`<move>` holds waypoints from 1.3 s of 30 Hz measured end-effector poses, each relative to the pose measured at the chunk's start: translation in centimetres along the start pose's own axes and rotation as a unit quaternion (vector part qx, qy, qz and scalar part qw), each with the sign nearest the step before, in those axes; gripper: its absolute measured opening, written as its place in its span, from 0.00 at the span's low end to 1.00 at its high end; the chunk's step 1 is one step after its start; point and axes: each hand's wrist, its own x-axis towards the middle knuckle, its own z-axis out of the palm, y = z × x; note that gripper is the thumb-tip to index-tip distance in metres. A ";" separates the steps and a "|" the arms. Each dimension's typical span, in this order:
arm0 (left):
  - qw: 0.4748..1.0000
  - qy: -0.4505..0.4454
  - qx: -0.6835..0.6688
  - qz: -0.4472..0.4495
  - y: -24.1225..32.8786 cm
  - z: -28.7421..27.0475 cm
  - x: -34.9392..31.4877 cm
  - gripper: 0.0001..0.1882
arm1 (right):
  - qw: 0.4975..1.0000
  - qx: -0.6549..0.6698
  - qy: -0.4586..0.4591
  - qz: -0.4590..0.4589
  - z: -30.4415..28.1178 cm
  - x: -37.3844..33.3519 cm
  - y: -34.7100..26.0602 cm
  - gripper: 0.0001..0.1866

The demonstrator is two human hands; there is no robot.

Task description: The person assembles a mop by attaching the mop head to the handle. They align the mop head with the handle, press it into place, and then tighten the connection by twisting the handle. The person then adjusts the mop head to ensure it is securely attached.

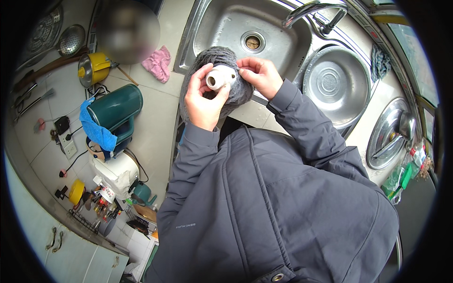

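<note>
A grey yarn mop head (218,55) with a white plastic socket (219,77) is held in front of me, at the near left edge of the steel sink. The socket's round hole faces up, and a small dark hole shows on its side. My left hand (206,100) is closed round the socket, thumb on the near side and fingers on the far left. My right hand (263,76) pinches at the socket's right edge, where the grey strands begin. What lies between those fingertips is too small to make out.
Beyond the mop is the sink (207,28) with a chrome faucet (325,19). A metal basin (337,89) sits right of it, then a steel lid (389,137). At left are a pink cloth (157,63), a green kettle (115,107) and a yellow pot (96,68).
</note>
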 end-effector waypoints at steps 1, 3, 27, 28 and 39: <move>1.000 0.008 0.012 0.023 0.0 0.3 0.0 0.35 | 1.000 0.015 0.000 -0.005 -0.1 -0.1 0.0 0.22; 0.995 0.000 0.094 0.045 0.0 0.9 -0.1 0.36 | 1.000 0.009 -0.001 -0.013 -0.2 -0.2 -0.1 0.28; 0.929 -0.081 0.261 0.249 -2.4 3.1 -0.2 0.18 | 0.912 0.406 -0.027 0.044 -3.9 0.0 6.3 0.29; 0.930 -0.082 0.259 0.248 -2.3 3.1 -0.2 0.19 | 0.911 0.408 -0.038 0.042 -3.9 0.0 6.3 0.30; 0.929 -0.073 0.280 0.233 -1.9 3.1 -0.9 0.28 | 0.934 0.353 -0.059 0.008 -3.4 -0.2 5.0 0.32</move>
